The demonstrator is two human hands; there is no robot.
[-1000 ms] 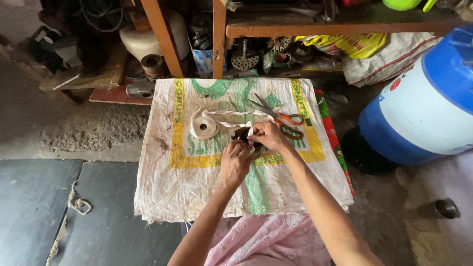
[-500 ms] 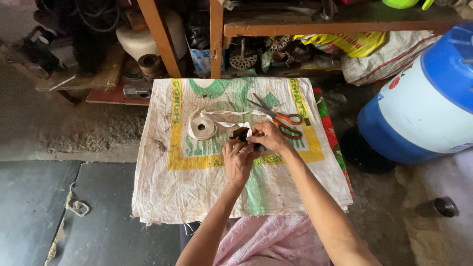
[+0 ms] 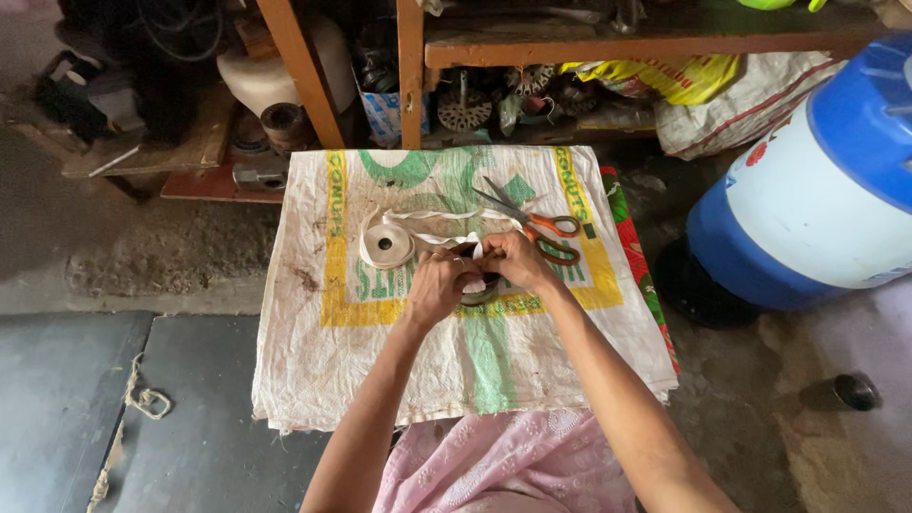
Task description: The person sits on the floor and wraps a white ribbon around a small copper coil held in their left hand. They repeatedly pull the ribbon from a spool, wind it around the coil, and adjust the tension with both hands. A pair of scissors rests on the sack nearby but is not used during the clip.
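My left hand [image 3: 439,285] and my right hand [image 3: 513,260] are pressed together over a small dark round part [image 3: 483,288], mostly hidden under my fingers. A white cloth tape strip [image 3: 432,218] runs from my hands in a loop to a flat white tape roll [image 3: 385,245] lying to the left. Orange-handled scissors [image 3: 532,223] lie shut just beyond my right hand. Everything rests on a white woven sack [image 3: 323,351] with yellow and green print, spread over a low surface.
A large blue and white drum [image 3: 817,190] stands at the right. Wooden shelf legs [image 3: 302,71] and cluttered metal parts [image 3: 465,109] sit behind the sack. A small dark cup [image 3: 855,390] is on the ground at right, a knotted cord [image 3: 142,399] at left.
My hands have stayed over the dark part with only small finger shifts; the tape roll and scissors have not moved.
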